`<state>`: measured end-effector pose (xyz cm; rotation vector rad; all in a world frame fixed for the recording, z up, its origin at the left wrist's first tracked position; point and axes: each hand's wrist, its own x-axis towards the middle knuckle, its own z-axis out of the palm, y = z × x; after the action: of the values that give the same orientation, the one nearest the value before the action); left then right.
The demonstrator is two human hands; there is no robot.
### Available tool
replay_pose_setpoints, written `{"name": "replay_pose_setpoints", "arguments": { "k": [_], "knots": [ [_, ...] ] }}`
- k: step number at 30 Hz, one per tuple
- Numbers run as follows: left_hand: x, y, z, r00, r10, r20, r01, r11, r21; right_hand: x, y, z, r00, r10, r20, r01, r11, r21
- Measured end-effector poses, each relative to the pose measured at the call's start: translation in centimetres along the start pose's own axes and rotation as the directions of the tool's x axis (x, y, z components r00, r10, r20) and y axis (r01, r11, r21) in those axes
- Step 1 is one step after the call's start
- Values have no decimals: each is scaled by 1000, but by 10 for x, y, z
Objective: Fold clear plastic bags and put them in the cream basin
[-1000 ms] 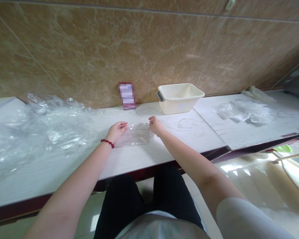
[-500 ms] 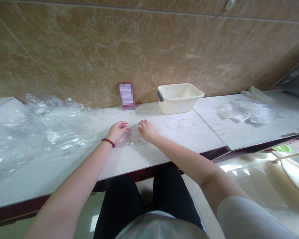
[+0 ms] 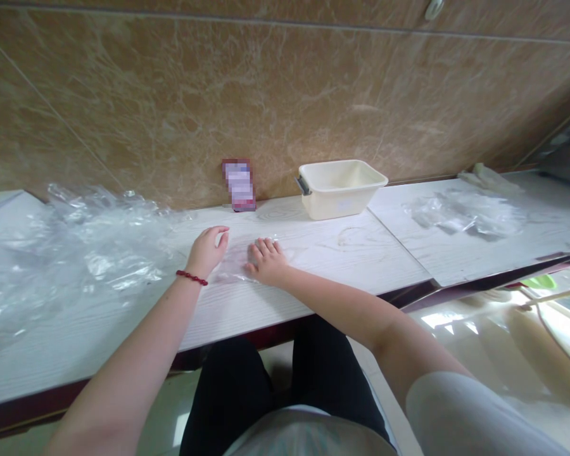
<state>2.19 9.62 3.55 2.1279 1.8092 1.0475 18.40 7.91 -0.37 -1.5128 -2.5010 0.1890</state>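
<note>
A clear plastic bag [image 3: 234,264] lies flat on the white wood-grain table in front of me. My right hand [image 3: 266,261] rests palm down on the bag's right part, fingers spread. At the bag's left edge is my left hand [image 3: 209,248], thumb and fingers curved apart with a gap between them and nothing visible held. Whether it touches the film I cannot tell. Left of it spreads a big loose heap of clear plastic bags [image 3: 109,240].
A cream plastic bin [image 3: 344,190] with a grey handle stands against the marbled wall. A phone-like object [image 3: 240,185], blurred out, leans there too. More clear bags [image 3: 465,212] lie on the right, with a pale cloth [image 3: 491,179] behind them. The table [image 3: 380,253] has a seam there.
My left hand has moved left, its thumb and fingers parting from the bag's edge. My right hand has shifted slightly left and down, flattening onto the bag.
</note>
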Motion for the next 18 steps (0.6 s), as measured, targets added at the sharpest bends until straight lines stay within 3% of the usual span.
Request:
{"name": "replay_pose_setpoints", "arguments": {
  "k": [2, 5, 10, 18],
  "knots": [
    [-15, 14, -6, 979, 177, 105, -188, 976, 112, 0, 0, 1, 1000, 5, 5, -5, 1000, -5],
    [-47, 31, 0, 887, 299, 352, -380, 905, 190, 1, 1, 2, 999, -3, 32, 4, 1000, -22],
    [-88, 29, 13, 879, 192, 437, -369, 854, 367, 1, 2, 3, 1000, 4, 27, -3, 999, -32],
    [-108, 17, -8, 871, -42, 490, -271, 790, 550, -1, -1, 1, 999, 28, 21, -27, 999, -44]
  ]
}}
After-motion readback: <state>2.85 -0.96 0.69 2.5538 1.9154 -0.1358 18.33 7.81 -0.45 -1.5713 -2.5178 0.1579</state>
